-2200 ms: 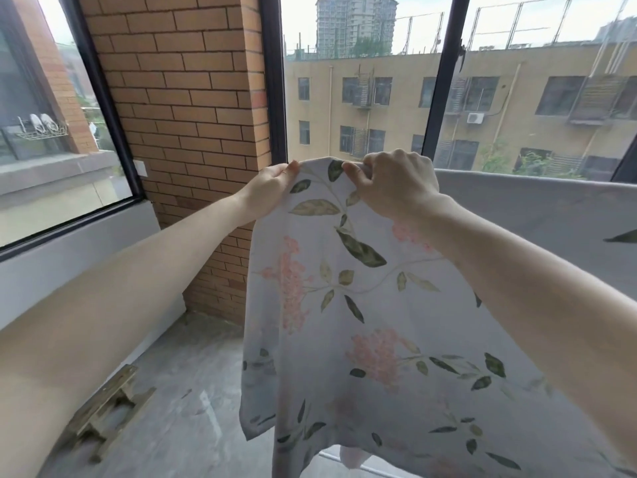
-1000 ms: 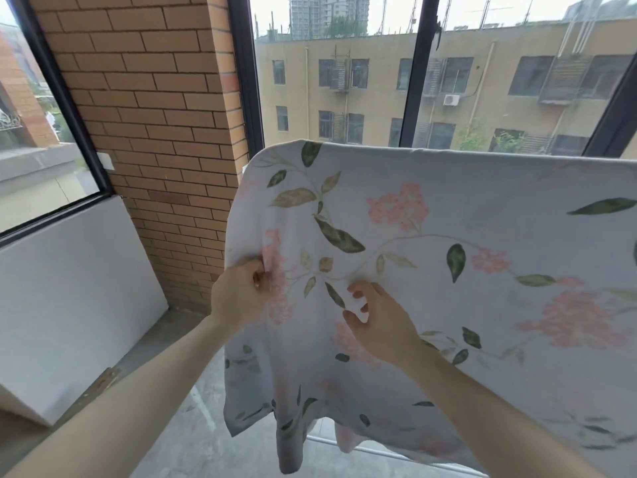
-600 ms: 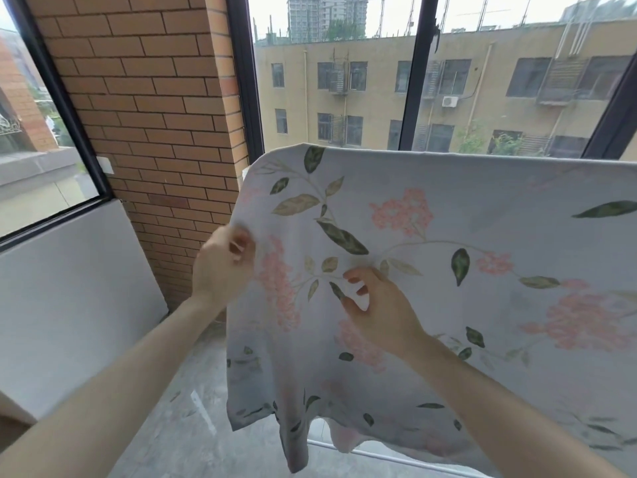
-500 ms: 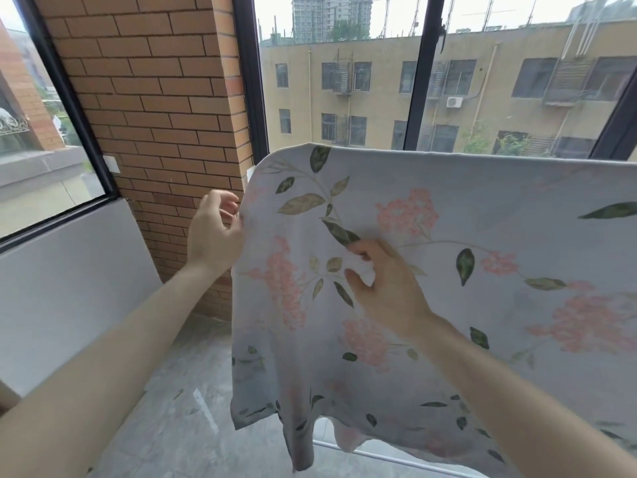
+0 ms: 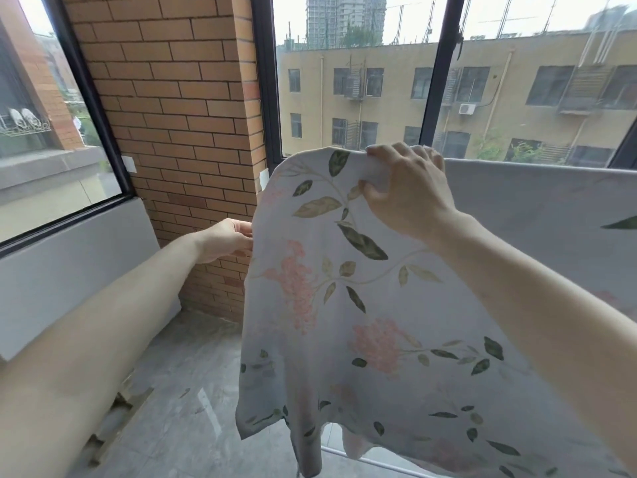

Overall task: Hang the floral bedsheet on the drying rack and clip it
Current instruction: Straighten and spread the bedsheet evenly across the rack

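Sheet position: the floral bedsheet point(image 5: 344, 305) hangs draped over a high horizontal support, its fold line running left to right across the view at upper-chest height; the support itself is hidden under the cloth. A pale bar point(image 5: 379, 461), probably the drying rack's lower rail, shows beneath the hem. The long axis follows the fold line and extends out of view to the right. The right hand point(image 5: 406, 194) is at the fold line, near its left end, fingers curled over and gripping the cloth. The left hand point(image 5: 225, 241) is lower, pinching the sheet's left side edge. No clip is visible. Judgement: the right hand is nearer the clipping line.
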Available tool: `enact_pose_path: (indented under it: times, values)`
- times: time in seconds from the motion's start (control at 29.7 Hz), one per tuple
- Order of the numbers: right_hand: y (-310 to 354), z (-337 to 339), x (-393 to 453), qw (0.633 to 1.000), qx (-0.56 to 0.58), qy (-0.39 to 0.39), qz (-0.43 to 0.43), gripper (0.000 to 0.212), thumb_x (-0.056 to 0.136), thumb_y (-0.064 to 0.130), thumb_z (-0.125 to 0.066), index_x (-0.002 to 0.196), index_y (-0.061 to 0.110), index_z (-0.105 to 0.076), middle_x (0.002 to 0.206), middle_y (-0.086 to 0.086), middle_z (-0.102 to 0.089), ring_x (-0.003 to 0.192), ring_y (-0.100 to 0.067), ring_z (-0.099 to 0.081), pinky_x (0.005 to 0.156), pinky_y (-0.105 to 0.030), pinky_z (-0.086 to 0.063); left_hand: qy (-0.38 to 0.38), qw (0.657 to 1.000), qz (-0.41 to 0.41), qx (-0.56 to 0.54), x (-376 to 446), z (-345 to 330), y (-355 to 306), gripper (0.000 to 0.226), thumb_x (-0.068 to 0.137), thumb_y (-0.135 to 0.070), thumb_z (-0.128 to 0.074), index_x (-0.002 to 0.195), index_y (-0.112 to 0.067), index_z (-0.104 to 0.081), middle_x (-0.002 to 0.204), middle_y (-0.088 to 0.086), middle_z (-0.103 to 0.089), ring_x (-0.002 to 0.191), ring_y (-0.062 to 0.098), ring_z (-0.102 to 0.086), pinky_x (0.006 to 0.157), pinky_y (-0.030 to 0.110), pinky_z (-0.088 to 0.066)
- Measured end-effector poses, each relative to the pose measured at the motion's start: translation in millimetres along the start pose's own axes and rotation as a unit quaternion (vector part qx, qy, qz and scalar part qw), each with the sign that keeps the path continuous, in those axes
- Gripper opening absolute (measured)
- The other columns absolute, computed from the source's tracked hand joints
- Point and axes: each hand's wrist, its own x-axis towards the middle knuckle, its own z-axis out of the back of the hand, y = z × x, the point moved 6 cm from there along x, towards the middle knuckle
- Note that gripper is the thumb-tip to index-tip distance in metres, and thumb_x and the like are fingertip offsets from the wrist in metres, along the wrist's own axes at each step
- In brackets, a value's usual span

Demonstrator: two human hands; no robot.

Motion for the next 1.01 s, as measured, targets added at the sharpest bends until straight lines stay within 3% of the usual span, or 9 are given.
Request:
enact_pose_path:
  times: [0.13,0.24,0.37,0.47,0.64,0.78,0.84,0.91,1.01]
  values:
    - [-7.3,-5.0,4.3,0.999,-0.037,-0.018,0.0,0.047,0.095,0.053,-0.054,0.134,0.028,-0.058,0.122,-0.001,-0.063,0.114,-0.028,-0.053,0.105,-0.044,-0.03,-0.128,0.985,-0.044,0.109,1.5,18.3,-2.9,0.013,0.1,-0.018,-0.068,0.104,-0.02,-0.08,0.101,-0.001,-0.08,0.096,0.019,-0.075,0.076,0.02,-0.056]
    - [-13.4,-3.3,7.3,0.998,-0.054,-0.036,0.001,0.043,0.096,0.054,-0.053,0.124,0.023,-0.062,0.111,-0.003,-0.066,0.104,-0.027,-0.055,0.099,-0.045,-0.031,-0.246,0.955,-0.058,0.157,-0.1,38.7,-1.7,0.009,0.097,-0.023,-0.071,0.096,-0.024,-0.08,0.095,-0.003,-0.078,0.09,0.022,-0.072,0.076,0.029,-0.056]
    - [-11.9,-6.0,10.4,0.996,-0.069,-0.048,0.007,0.042,0.096,0.057,-0.051,0.112,0.021,-0.063,0.101,-0.002,-0.067,0.094,-0.027,-0.056,0.095,-0.045,-0.034,-0.377,0.912,-0.084,0.135,-6.6,56.4,-2.2,0.011,0.095,-0.025,-0.073,0.1,-0.02,-0.081,0.087,-0.003,-0.073,0.082,0.02,-0.067,0.08,0.031,-0.056]
    - [-5.1,-8.4,12.4,0.995,-0.078,-0.059,0.01,0.042,0.096,0.059,-0.049,0.108,0.021,-0.063,0.1,-0.002,-0.068,0.092,-0.026,-0.057,0.094,-0.045,-0.035,-0.422,0.898,-0.078,0.1,-5.8,68.0,-4.4,0.016,0.095,-0.029,-0.071,0.102,-0.019,-0.081,0.091,-0.002,-0.074,0.086,0.019,-0.068,0.081,0.028,-0.052]
    - [-8.4,-10.5,15.4,0.994,-0.086,-0.064,0.006,0.042,0.096,0.059,-0.048,0.106,0.021,-0.063,0.099,-0.002,-0.068,0.092,-0.027,-0.057,0.094,-0.045,-0.035,-0.329,0.915,-0.024,0.234,12.3,41.9,-16.4,0.012,0.086,-0.031,-0.071,0.088,-0.024,-0.08,0.079,0.002,-0.071,0.084,0.032,-0.065,0.069,0.033,-0.049]
    - [-8.9,-10.4,16.5,0.994,-0.086,-0.065,0.001,0.042,0.096,0.061,-0.048,0.105,0.023,-0.063,0.099,-0.001,-0.068,0.093,-0.026,-0.057,0.095,-0.044,-0.035,-0.284,0.937,0.013,0.201,16.7,12.1,-15.4,0.024,0.067,-0.034,-0.05,0.055,-0.013,-0.049,0.063,0.008,-0.056,0.067,0.035,-0.045,0.06,0.036,-0.035]
    - [-9.5,-10.6,17.1,0.994,-0.085,-0.062,-0.002,0.042,0.095,0.061,-0.048,0.104,0.023,-0.064,0.098,-0.001,-0.068,0.093,-0.026,-0.058,0.094,-0.044,-0.035,-0.259,0.951,0.029,0.165,22.0,7.0,-15.9,0.025,0.063,-0.033,-0.046,0.058,-0.009,-0.05,0.078,0.016,-0.066,0.072,0.036,-0.052,0.062,0.036,-0.036]
    - [-13.4,-7.6,15.4,0.994,-0.086,-0.062,-0.009,0.042,0.095,0.061,-0.047,0.102,0.024,-0.064,0.097,0.0,-0.068,0.092,-0.026,-0.058,0.093,-0.044,-0.035,-0.221,0.961,0.036,0.161,29.8,4.8,-17.4,0.03,0.067,-0.035,-0.054,0.066,-0.006,-0.062,0.092,0.018,-0.072,0.075,0.033,-0.055,0.063,0.035,-0.04]
    - [-15.7,-5.9,12.2,0.994,-0.09,-0.056,-0.009,0.042,0.096,0.062,-0.047,0.103,0.024,-0.064,0.096,0.001,-0.067,0.092,-0.026,-0.058,0.093,-0.044,-0.035,-0.13,0.961,0.053,0.24,26.2,7.9,-22.1,0.017,0.085,-0.018,-0.071,0.084,-0.001,-0.071,0.083,0.007,-0.068,0.073,0.024,-0.05,0.058,0.031,-0.041]
